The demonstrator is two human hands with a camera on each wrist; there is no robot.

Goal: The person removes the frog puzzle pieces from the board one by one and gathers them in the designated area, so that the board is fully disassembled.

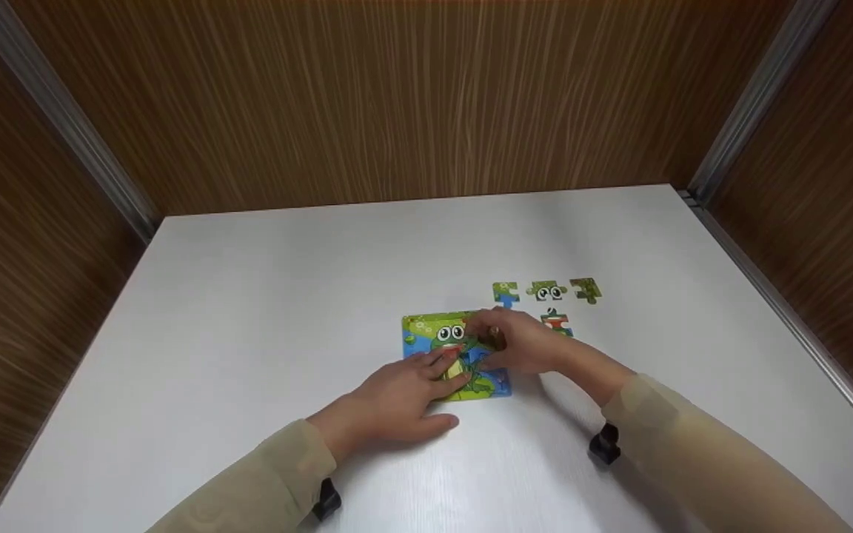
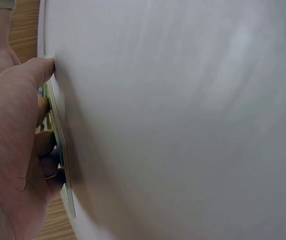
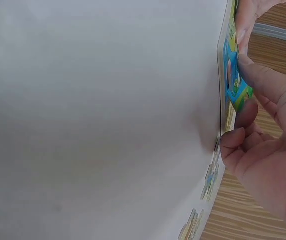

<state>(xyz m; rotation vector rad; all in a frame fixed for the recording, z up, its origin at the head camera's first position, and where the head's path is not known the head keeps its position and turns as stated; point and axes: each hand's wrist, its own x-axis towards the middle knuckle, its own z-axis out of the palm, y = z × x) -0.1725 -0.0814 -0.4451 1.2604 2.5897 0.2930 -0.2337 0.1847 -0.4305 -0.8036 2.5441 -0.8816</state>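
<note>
A small frog jigsaw puzzle (image 1: 420, 323) in a shallow tray lies on the white table. Over its lower left part my left hand (image 1: 400, 403) spreads, fingers resting on the picture and thumb out beside the near edge. At the puzzle's right side my right hand (image 1: 526, 342) pinches a blue and green puzzle piece (image 3: 239, 89) between thumb and fingers. In the right wrist view that piece stands tilted up from the tray (image 3: 221, 85). The right fingers hide much of it from the head view.
Behind my right hand lie several loose pieces: a green and blue one (image 1: 506, 292), one with frog eyes (image 1: 548, 291), a dark green one (image 1: 587, 289) and a red-mouthed one (image 1: 557, 321), partly hidden by the wrist. Wood-grain panels (image 1: 412, 104) wall the table's back and sides.
</note>
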